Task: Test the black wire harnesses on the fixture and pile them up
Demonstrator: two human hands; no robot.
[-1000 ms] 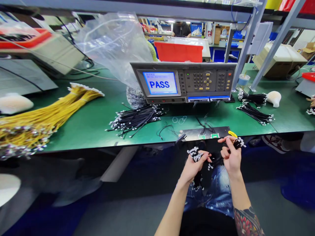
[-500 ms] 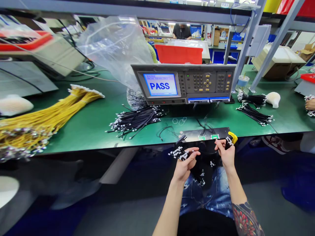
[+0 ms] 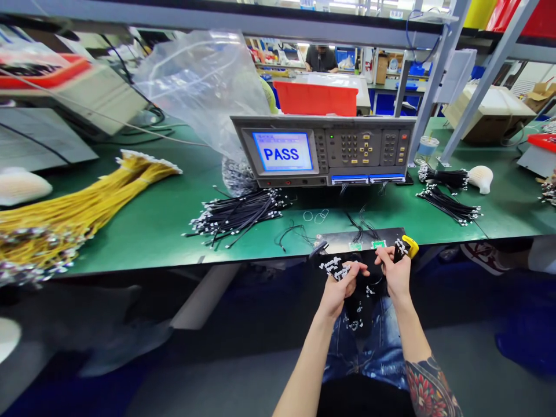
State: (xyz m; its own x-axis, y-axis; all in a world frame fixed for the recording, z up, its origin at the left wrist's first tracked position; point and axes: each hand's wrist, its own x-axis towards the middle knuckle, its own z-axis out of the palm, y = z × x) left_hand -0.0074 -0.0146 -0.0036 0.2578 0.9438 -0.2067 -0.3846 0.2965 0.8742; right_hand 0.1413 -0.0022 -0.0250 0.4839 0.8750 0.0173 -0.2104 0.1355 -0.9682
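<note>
My left hand (image 3: 341, 289) is closed around a bunch of black cables with white connectors (image 3: 335, 268), its fingertips pointing right. A second bunch of black cables (image 3: 400, 249) sticks up out of my right hand (image 3: 396, 272), which is closed on it with thumb and fingers drawn together. Both hands are just in front of the table edge, close to each other. Right behind them lies a black fixture plate (image 3: 334, 243) carrying a small green circuit board (image 3: 379, 244) wired to thin black leads. More white connector ends (image 3: 354, 321) hang below my left hand.
A tester (image 3: 324, 150) reading "PASS" stands behind the plate. Left of it lie a pile of black cables (image 3: 238, 215) and a large yellow cable bundle (image 3: 87, 208). Two black cable bundles (image 3: 449, 204) rest at right. A yellow clamp handle (image 3: 410, 247) is beside my right hand.
My left hand has moved right with its cable bunch, nearer to my right hand. My right hand has shifted slightly left and stays by the green board. The screen still reads "PASS".
</note>
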